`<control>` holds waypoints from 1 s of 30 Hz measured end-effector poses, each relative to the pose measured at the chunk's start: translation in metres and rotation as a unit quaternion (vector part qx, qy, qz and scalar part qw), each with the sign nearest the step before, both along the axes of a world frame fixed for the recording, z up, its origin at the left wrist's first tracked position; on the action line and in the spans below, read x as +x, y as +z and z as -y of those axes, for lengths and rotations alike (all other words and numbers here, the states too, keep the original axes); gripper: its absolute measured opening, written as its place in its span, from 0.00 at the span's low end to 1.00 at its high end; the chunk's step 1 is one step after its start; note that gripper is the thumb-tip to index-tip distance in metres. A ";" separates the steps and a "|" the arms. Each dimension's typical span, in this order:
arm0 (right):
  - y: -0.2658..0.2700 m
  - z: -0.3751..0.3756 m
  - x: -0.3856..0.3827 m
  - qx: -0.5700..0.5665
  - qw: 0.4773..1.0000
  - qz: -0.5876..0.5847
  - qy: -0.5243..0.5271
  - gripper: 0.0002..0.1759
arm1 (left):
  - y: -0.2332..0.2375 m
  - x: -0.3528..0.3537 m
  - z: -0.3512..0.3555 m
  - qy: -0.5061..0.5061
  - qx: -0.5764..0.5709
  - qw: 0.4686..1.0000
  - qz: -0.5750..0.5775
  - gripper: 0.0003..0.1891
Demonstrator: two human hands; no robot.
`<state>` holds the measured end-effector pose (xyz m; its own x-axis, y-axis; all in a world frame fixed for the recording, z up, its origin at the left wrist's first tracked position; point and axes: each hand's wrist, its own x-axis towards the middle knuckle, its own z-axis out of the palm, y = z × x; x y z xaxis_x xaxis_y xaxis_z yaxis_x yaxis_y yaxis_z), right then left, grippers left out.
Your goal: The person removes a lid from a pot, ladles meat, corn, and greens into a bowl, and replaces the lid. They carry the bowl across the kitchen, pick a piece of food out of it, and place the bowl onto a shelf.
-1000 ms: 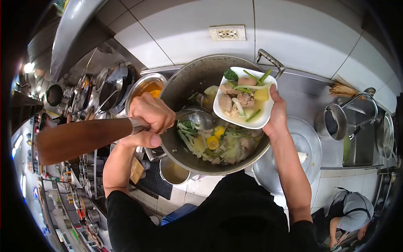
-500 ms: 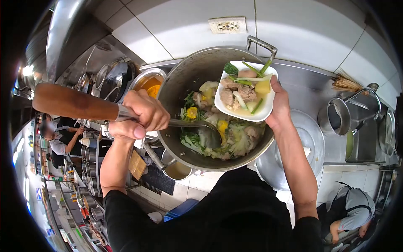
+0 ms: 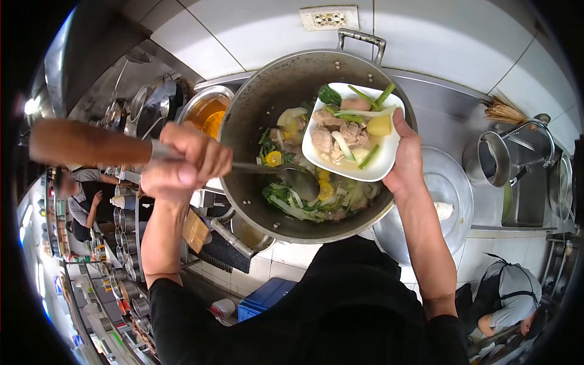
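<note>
My left hand [image 3: 182,159] is closed around the metal shaft of a ladle [image 3: 302,184], close to its thick wooden handle. The ladle's cup dips among greens, corn pieces and meat in a large metal pot [image 3: 246,115]. Over the pot's right side, my right hand [image 3: 406,155] grips the edge of a white square bowl [image 3: 311,143], thumb on the rim. Meat chunks, a yellow potato-like piece, green stalks, a leaf and some broth fill the bowl. My fingers beneath it are mostly hidden.
A steel bowl of orange liquid [image 3: 198,112] stands left of the pot. A large round lid [image 3: 456,213] lies at the right, near a sink [image 3: 524,204] with a saucepan [image 3: 480,155]. A co-worker [image 3: 514,289] is at lower right, another person [image 3: 82,201] at left.
My left hand and the ladle have shifted left, and the ladle's cup sits slightly left in the pot. The bowl has moved slightly left, still in my right hand.
</note>
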<state>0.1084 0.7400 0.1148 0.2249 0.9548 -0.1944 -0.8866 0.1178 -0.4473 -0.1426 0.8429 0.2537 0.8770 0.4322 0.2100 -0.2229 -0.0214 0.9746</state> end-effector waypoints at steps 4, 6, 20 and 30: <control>0.000 0.004 -0.002 -0.015 1.000 0.003 -0.001 0.30 | 0.003 -0.006 -0.033 -0.035 -0.046 0.998 -0.006 0.18; -0.005 0.005 -0.001 -0.027 1.000 0.003 -0.001 0.30 | 0.002 -0.006 -0.035 -0.043 -0.051 0.998 0.016 0.18; -0.010 0.001 0.002 0.012 1.000 -0.002 0.004 0.31 | -0.005 -0.068 -0.031 0.285 -0.195 0.929 0.132 0.26; -0.016 -0.001 0.004 -0.013 0.996 0.035 -0.079 0.29 | -0.038 -0.102 -0.026 0.552 -0.317 0.757 0.146 0.25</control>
<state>0.1128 0.7410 0.0989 0.3856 0.9015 -0.1966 -0.8247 0.2412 -0.5116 -0.2449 0.8688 0.2160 -0.1359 0.9632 -0.2320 -0.6184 0.1004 0.7794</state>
